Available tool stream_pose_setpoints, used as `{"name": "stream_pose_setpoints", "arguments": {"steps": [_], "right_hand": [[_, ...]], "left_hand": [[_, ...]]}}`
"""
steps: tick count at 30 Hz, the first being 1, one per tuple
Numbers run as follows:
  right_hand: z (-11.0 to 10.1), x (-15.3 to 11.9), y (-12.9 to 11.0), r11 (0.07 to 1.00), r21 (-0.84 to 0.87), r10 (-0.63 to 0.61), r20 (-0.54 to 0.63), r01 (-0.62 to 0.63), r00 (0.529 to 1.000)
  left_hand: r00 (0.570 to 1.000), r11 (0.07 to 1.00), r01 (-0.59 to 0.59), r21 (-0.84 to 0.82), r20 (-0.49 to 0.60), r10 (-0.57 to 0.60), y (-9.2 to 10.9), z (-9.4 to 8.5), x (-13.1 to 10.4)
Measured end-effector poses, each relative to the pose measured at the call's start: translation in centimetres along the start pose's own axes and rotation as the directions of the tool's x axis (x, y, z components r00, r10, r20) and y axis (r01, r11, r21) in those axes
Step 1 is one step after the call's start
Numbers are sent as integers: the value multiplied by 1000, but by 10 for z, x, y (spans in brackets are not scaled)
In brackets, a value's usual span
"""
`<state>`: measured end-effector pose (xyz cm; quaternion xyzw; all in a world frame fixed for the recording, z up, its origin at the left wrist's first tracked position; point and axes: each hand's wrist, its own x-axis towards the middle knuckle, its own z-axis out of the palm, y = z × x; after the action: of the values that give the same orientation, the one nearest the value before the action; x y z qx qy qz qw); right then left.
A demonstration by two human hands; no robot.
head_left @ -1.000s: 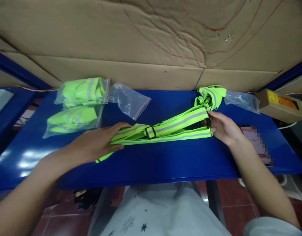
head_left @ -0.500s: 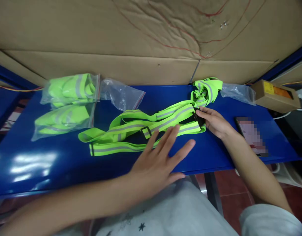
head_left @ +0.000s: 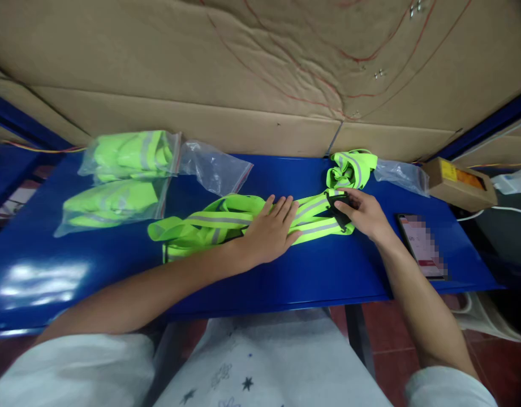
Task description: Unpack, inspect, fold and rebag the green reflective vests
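Observation:
A neon-yellow reflective strap harness (head_left: 220, 219) with grey stripes lies stretched lengthwise across the blue table. My left hand (head_left: 271, 229) rests flat on the middle of its straps, fingers extended and palm down. At the harness's right end, my right hand (head_left: 362, 212) grips a black plastic buckle (head_left: 340, 209) between thumb and fingers. Just beyond that hand sits a bundled reflective strap (head_left: 351, 169), out of its bag. Part of the harness is hidden under my left hand and forearm.
Two bagged reflective straps (head_left: 133, 155) lie at the left, near an empty clear zip bag (head_left: 215, 167). Another clear bag (head_left: 402, 175) and a cardboard box (head_left: 459, 183) are at the back right. A phone (head_left: 421, 246) lies right of my arm. Cardboard (head_left: 201, 124) walls the back.
My left hand has come down from above the straps and now lies flat on them. My right hand stays at the buckle. The view has shifted slightly.

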<state>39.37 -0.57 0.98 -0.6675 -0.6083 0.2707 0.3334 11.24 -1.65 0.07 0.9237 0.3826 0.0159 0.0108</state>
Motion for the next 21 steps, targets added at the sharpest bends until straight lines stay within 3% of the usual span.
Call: {"name": "stream_pose_setpoints", "arguments": {"steps": [2, 5, 8, 11, 13, 17, 19, 21], "right_hand": [[-4, 0, -8, 956, -288, -80, -71, 56, 994], [3, -6, -31, 763, -640, -211, -124, 84, 970], [27, -15, -50, 609, -787, -285, -105, 95, 953], [46, -21, -55, 547, -804, -317, 58, 233, 947], [45, -21, -51, 578, -743, -318, 176, 338, 932], [28, -14, -36, 790, -472, -284, 282, 390, 916], [26, -12, -27, 823, -457, -260, 225, 338, 939], [30, -12, -19, 832, -498, -229, 91, 243, 969]], "left_hand": [[999, 999, -36, 28, -19, 36, 2, -2, 0], [990, 992, -120, 51, -70, 123, 5, -1, 1], [981, 990, -135, 48, -137, 140, 8, 3, 1], [978, 992, -119, 31, -171, 123, 10, 6, -3], [976, 993, -118, 24, -182, 120, 10, 6, -5], [972, 991, -129, 26, -193, 132, 8, 3, -9], [970, 991, -134, 27, -201, 136, 5, 1, -12], [970, 992, -120, 26, -211, 123, 0, 0, -18]]}}
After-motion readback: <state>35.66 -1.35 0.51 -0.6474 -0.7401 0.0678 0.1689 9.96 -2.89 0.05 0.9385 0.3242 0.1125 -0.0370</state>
